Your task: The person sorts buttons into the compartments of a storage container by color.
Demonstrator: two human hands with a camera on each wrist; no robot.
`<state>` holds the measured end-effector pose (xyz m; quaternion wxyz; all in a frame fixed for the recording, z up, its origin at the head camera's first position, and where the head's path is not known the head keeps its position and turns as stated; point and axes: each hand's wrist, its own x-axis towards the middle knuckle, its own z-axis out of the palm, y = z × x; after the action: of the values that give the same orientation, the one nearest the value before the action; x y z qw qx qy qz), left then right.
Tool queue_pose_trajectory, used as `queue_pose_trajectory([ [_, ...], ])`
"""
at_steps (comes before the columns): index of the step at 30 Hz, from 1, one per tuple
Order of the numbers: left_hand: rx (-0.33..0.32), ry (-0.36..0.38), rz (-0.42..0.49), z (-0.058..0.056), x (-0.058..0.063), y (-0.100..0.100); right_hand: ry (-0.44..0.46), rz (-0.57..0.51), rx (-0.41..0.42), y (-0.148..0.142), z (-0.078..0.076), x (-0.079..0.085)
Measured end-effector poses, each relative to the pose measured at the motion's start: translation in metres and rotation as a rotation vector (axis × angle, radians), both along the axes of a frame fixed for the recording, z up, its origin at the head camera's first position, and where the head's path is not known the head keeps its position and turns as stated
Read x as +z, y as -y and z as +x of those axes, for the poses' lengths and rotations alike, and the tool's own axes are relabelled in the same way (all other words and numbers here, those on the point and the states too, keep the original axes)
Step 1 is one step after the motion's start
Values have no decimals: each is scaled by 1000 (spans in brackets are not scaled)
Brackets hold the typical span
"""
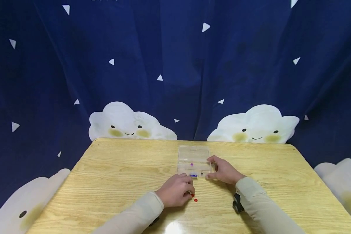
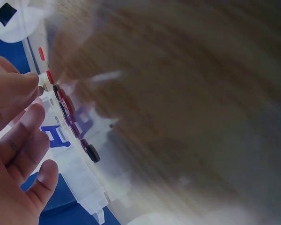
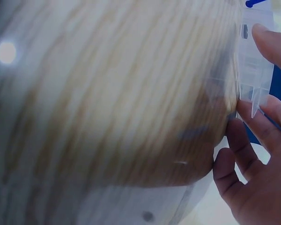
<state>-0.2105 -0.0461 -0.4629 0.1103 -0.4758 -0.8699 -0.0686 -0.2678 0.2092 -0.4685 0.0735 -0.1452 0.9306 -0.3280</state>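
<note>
A clear plastic divided box [image 1: 186, 169] lies with its lid [image 1: 193, 152] tipped back and a blue latch [image 1: 194, 175] on its front wall. A purple bead [image 1: 191, 164] and a dark bead [image 1: 201, 174] show inside. My right hand [image 1: 223, 170] grips the box's right end, thumb at the front and fingers farther back. In front of the box, my left hand [image 1: 177, 191] pinches a small dark bead [image 2: 40, 89] between thumb and forefinger, its other fingers loosely bent. Two red beads are on the table by those fingertips, one red bead [image 1: 195, 200] nearer me.
The wooden table [image 1: 120, 169] reaches back to a dark blue curtain [image 1: 181, 65] printed with clouds and triangles. Both forearms come in from the near edge, a dark strap [image 1: 238, 204] on the right wrist.
</note>
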Motion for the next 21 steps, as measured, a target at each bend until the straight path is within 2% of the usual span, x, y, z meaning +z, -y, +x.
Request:
queue_pose_trajectory([
  [7, 13, -8, -14, 0, -2, -1, -8, 1, 5, 0, 0, -1],
  [13, 19, 14, -36, -1, -5, -4, -11, 1, 6, -1, 0, -1],
  [21, 31, 24, -55, -2, -3, -7, -17, 9, 7, 0, 0, 1],
])
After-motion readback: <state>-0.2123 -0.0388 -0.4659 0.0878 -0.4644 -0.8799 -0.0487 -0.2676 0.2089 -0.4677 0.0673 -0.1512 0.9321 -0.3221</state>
